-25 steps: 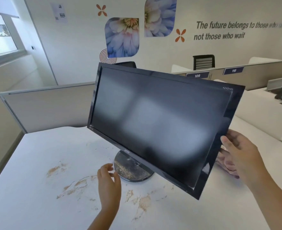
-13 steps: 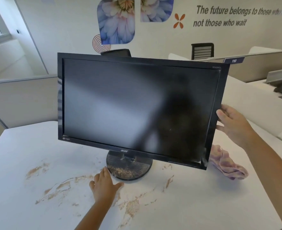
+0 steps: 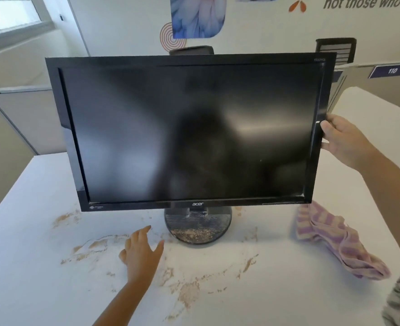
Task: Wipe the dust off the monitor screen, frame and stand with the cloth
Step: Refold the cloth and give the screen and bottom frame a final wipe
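A black monitor (image 3: pixel 189 132) stands facing me on a white desk (image 3: pixel 29 267), its screen dark and smeared. Its round stand base (image 3: pixel 198 228) carries brown dust along the front. My right hand (image 3: pixel 344 142) grips the monitor's right frame edge, thumb on the front bezel and fingers behind. My left hand (image 3: pixel 141 252) lies open on the desk just left of the base, fingers spread, apart from it. A pink and purple striped cloth (image 3: pixel 335 241) lies crumpled on the desk at the right, below the monitor's lower right corner, in neither hand.
Brown dust patches (image 3: pixel 187 292) are scattered over the desk in front of the monitor. A grey partition (image 3: pixel 22 114) runs behind at the left. Black chairs (image 3: pixel 337 49) and another desk divider stand further back on the right.
The monitor has been swivelled from tilted and angled to squarely facing me. My right hand stayed on its right edge; my left hand stayed low by the base. The cloth came into view.
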`<action>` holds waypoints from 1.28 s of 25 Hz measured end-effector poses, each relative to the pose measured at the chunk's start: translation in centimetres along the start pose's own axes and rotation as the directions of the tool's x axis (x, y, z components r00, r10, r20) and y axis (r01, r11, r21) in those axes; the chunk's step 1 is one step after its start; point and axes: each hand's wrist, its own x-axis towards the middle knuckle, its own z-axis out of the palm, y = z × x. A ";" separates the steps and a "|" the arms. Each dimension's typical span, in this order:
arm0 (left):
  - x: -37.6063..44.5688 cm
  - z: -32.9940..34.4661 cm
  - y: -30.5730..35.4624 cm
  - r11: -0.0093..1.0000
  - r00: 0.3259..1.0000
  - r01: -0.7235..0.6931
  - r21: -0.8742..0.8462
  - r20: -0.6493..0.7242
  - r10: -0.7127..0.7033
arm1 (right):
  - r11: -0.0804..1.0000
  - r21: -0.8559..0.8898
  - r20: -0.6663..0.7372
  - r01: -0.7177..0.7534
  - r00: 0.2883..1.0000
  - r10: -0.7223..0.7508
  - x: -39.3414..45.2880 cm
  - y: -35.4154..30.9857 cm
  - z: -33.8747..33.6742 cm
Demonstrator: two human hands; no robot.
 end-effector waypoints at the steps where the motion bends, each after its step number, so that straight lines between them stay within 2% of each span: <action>1: -0.1 0.0 0.0 0.995 0.998 -0.052 0.084 0.043 0.048 | 1.000 -0.015 0.012 0.003 1.000 -0.003 0.8 -0.2 0.1; 3: -0.7 0.5 0.9 0.973 0.985 -0.123 0.198 0.142 0.095 | 0.999 -0.035 0.060 0.014 0.998 -0.012 2.6 -0.5 0.0; 5: -1.3 1.6 2.2 0.960 0.980 -0.127 0.249 0.181 0.082 | 0.998 -0.039 0.109 0.040 0.993 -0.035 4.6 -0.5 0.0; 9: -1.5 3.0 4.0 0.949 0.985 -0.113 0.295 0.162 0.067 | 0.995 -0.083 0.144 0.061 0.988 -0.049 6.9 0.1 0.5; 13: -1.2 3.7 4.0 0.948 0.991 -0.091 0.304 0.122 0.055 | 0.988 -0.142 0.115 0.059 0.992 -0.042 6.2 -0.4 0.8; 16: -1.3 3.2 4.5 0.964 0.998 -0.007 0.266 0.068 -0.011 | 0.934 -0.333 0.021 0.129 0.991 -0.130 4.5 0.5 0.8; 18: -1.7 2.9 4.7 0.976 0.998 0.047 0.214 0.022 -0.053 | 0.875 -0.467 -0.011 0.125 0.989 -0.147 1.8 2.4 0.7; 20: -2.6 2.7 4.7 0.986 0.999 0.044 0.160 -0.012 -0.042 | 0.790 -0.609 0.053 0.076 0.997 -0.055 -2.1 5.7 0.7; 21: -3.3 2.6 4.6 0.989 1.000 0.005 0.149 -0.021 -0.002 | 0.739 -0.673 0.078 0.008 0.995 0.060 -4.4 7.8 0.8; 23: -5.2 2.8 5.2 0.967 0.983 -0.182 0.176 0.016 0.182 | 0.565 -0.813 0.068 -0.142 0.940 0.335 -8.5 12.4 1.3; 25: -7.5 2.9 6.6 0.882 0.901 -0.434 0.185 0.113 0.419 | 0.390 -0.915 0.102 -0.099 0.881 0.462 -11.1 16.2 1.3; 26: -8.2 2.9 7.8 0.840 0.845 -0.524 0.137 0.205 0.494 | 0.452 -0.887 0.179 -0.097 0.829 0.529 -11.6 16.5 1.0; 27: -8.7 3.0 9.2 0.825 0.800 -0.562 0.055 0.293 0.524 | 0.589 -0.808 0.352 0.030 0.825 0.441 -11.6 15.4 0.4; 28: -8.9 3.1 10.7 0.833 0.755 -0.549 -0.062 0.390 0.527 | 0.733 -0.680 0.330 0.007 0.896 0.297 -11.3 14.9 -0.2; 29: -9.0 3.3 12.4 0.852 0.715 -0.490 -0.186 0.473 0.514 | 0.881 -0.472 0.318 -0.024 0.927 0.196 -11.7 13.5 -1.5; 30: -9.2 3.3 14.3 0.870 0.681 -0.385 -0.307 0.541 0.493 | 0.905 -0.410 0.182 -0.115 0.962 0.205 -12.2 11.8 -2.5; 32: -9.6 3.3 18.5 0.851 0.590 -0.148 -0.505 0.645 0.485 | 0.966 -0.184 0.013 -0.180 0.983 0.185 -12.1 9.3 -3.9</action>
